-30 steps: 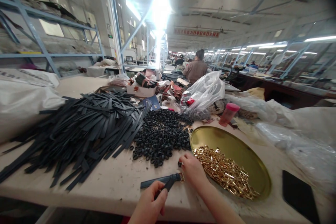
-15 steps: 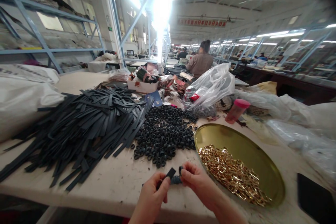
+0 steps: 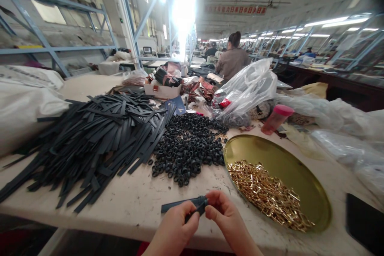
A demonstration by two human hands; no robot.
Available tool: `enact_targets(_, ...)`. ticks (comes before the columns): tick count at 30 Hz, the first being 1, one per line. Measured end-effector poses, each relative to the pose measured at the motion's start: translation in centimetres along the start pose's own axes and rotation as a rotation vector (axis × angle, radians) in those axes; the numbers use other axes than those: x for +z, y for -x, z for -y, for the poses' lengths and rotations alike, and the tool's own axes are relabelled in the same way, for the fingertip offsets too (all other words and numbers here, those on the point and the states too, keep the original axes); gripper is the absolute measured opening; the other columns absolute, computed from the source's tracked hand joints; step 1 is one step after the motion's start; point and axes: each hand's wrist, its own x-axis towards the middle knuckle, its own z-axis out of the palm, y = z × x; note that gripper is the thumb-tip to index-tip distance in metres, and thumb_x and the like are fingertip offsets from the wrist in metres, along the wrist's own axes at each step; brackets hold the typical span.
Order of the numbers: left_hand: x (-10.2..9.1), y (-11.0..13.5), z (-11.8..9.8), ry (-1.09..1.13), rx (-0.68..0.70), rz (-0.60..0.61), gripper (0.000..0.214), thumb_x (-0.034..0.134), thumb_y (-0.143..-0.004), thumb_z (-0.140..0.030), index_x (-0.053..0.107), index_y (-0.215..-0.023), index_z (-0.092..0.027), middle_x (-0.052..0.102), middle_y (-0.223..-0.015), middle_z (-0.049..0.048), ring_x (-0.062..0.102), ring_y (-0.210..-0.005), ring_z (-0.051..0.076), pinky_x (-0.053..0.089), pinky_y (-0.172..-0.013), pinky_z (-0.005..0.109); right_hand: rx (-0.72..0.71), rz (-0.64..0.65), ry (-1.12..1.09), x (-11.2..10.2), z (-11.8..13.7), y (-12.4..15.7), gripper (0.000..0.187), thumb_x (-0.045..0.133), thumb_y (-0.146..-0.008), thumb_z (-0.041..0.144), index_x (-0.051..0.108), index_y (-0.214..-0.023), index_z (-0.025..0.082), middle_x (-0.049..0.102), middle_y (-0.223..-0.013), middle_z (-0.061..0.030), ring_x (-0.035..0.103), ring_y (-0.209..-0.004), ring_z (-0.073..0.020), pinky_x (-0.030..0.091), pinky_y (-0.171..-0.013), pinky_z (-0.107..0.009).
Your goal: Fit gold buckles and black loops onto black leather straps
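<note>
My left hand point(image 3: 177, 222) is closed around a dark strap point(image 3: 177, 204), whose flat end sticks out to the left above the knuckles. At the strap's other end my right hand point(image 3: 220, 208) pinches, its thumb and forefinger at what looks like a small black loop around the strap; the fingers partly hide it. Just beyond the hands lies a heap of small black loops point(image 3: 186, 148). A large pile of flat black strips point(image 3: 105, 136) covers the table to the left. To the right, gold metal buckles point(image 3: 270, 196) lie on an oval gold tray point(image 3: 312, 192).
Behind the tray stands a red jar with a pink lid point(image 3: 277, 118). Clear plastic bags point(image 3: 246, 92) and a white box point(image 3: 163, 91) sit at the back. A black flat object point(image 3: 363, 224) lies at the right edge. A person point(image 3: 232, 58) is further off.
The loop in my right hand has moved left to the strap's end, and the two hands have come together. The strap now points left, and the view has shifted slightly.
</note>
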Motion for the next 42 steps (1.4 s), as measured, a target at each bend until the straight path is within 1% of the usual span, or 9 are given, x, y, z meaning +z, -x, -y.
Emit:
enact_targets(8,1.2,0.8,-0.5,0.04,0.041,-0.012,0.023,0.041,-0.08,-0.028,0.056,-0.067,-0.017,0.048,-0.058,-0.0037,0.045,-0.057,0.012,0.031,-0.053,0.02,0.098,0.021,-0.029,0.3,0.1,1.6,0.025,0.074,-0.059,0.036,0.069,-0.075,0.017,0.056,-0.055,0.0028,0.046,-0.054,-0.0108,0.036,-0.055,-0.024)
enact_targets(11,1.3,1.9,-0.9,0.132,0.112,0.012,0.016,0.042,-0.08,-0.024,0.055,-0.084,-0.017,0.056,-0.067,-0.0017,0.05,-0.064,0.013,0.036,-0.06,0.021,0.121,-0.064,-0.192,0.8,-0.1,2.6,0.024,0.072,-0.063,0.037,0.069,-0.078,0.018,0.058,-0.062,0.0017,0.044,-0.054,-0.0091,0.035,-0.055,-0.022)
enact_targets(14,1.3,3.0,-1.1,0.252,0.133,0.015,0.019,0.041,-0.077,-0.015,0.048,-0.095,-0.018,0.063,-0.076,0.0004,0.056,-0.071,0.015,0.04,-0.068,0.023,0.143,-0.038,-0.284,1.6,-0.5,3.5,0.026,0.072,-0.062,0.039,0.069,-0.078,0.018,0.059,-0.065,0.0005,0.045,-0.055,-0.0099,0.036,-0.055,-0.023)
enact_targets(18,1.6,3.8,-0.8,0.331,0.112,-0.054,0.009,0.042,-0.076,-0.016,0.042,-0.085,-0.02,0.063,-0.075,0.001,0.057,-0.07,0.016,0.042,-0.066,0.025,0.101,-0.005,-0.199,2.3,-0.9,4.6,0.033,0.072,-0.061,0.043,0.068,-0.081,0.017,0.061,-0.065,-0.0005,0.05,-0.06,-0.0141,0.039,-0.06,-0.026)
enact_targets(24,1.4,4.3,0.1,0.187,0.059,-0.075,0.008,0.047,-0.074,-0.023,0.04,-0.075,-0.02,0.049,-0.06,-0.006,0.048,-0.056,0.012,0.035,-0.054,0.022,0.04,-0.069,-0.223,2.0,-1.0,6.4,0.04,0.056,-0.071,0.057,0.067,-0.075,0.018,0.057,-0.061,0.0002,0.048,-0.059,-0.0133,0.038,-0.06,-0.025)
enact_targets(31,1.1,5.4,-0.3,-0.03,0.041,-0.076,0.012,0.051,-0.073,-0.031,0.05,-0.072,-0.019,0.058,-0.064,-0.0018,0.051,-0.062,0.015,0.034,-0.057,0.022,0.278,0.187,-0.43,2.5,-0.8,6.9,0.037,0.075,-0.059,0.045,0.062,-0.079,0.017,0.054,-0.055,0.0038,0.044,-0.048,-0.0073,0.031,-0.049,-0.019)
enact_targets(36,1.1,5.6,-0.8,-0.072,-0.012,-0.049,0.013,0.053,-0.071,-0.031,0.052,-0.07,-0.018,0.061,-0.065,-0.0007,0.053,-0.062,0.015,0.034,-0.056,0.023,0.368,0.226,-0.486,2.2,-1.2,7.0,0.033,0.077,-0.058,0.038,0.055,-0.067,0.015,0.05,-0.054,0.0046,0.042,-0.046,-0.0056,0.03,-0.049,-0.018)
enact_targets(39,1.2,5.3,-0.8,0.066,-0.012,-0.019,0.014,0.053,-0.072,-0.03,0.053,-0.069,-0.017,0.063,-0.066,0.0012,0.054,-0.065,0.016,0.036,-0.058,0.023,0.29,0.161,-0.466,2.2,-1.3,6.6,0.035,0.075,-0.059,0.041,0.051,-0.063,0.016,0.049,-0.053,0.0047,0.044,-0.05,-0.007,0.032,-0.051,-0.019)
enact_targets(42,1.4,4.8,-0.6,0.336,-0.038,0.044,0.016,0.055,-0.07,-0.031,0.05,-0.073,-0.016,0.063,-0.066,0.0009,0.052,-0.058,0.013,0.037,-0.055,0.022,0.195,-0.008,-0.333,2.1,-1.1,6.0,0.032,0.068,-0.066,0.044,0.049,-0.065,0.018,0.051,-0.053,0.0046,0.044,-0.05,-0.008,0.035,-0.052,-0.02)
